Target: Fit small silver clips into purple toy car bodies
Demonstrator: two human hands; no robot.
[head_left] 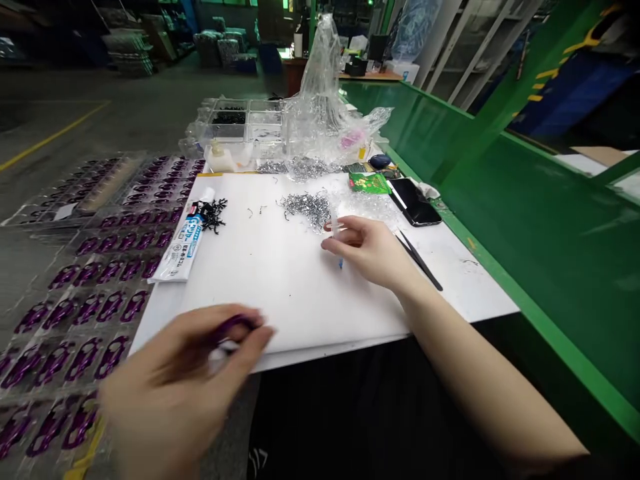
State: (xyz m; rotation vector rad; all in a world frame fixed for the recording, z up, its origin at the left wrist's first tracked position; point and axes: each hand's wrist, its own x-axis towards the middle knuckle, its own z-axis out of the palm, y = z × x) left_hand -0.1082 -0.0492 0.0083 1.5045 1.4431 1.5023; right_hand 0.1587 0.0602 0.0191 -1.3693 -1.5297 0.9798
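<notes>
Blurred by motion, my left hand [170, 380] is closed around a purple metal carabiner [231, 325] at the near left edge of the white work sheet [260, 280]. My right hand [370, 253] grips a clear syringe [335, 217] with a blue tip pointing down, over the right part of the sheet. Just beyond it lies a heap of small silvery metal pieces [307, 208]. A pair of black tweezers [420, 260] rests to the right of that hand. At the sheet's left edge, a white and blue glue tube [180, 247] lies beside small black pieces [213, 215].
Trays of purple carabiners [90, 307] cover the left side. At the back stand a compartment box [230, 130] and a clear plastic bag [323, 87]. A phone [415, 202] and green packet [369, 183] lie at right, near a green partition [530, 220].
</notes>
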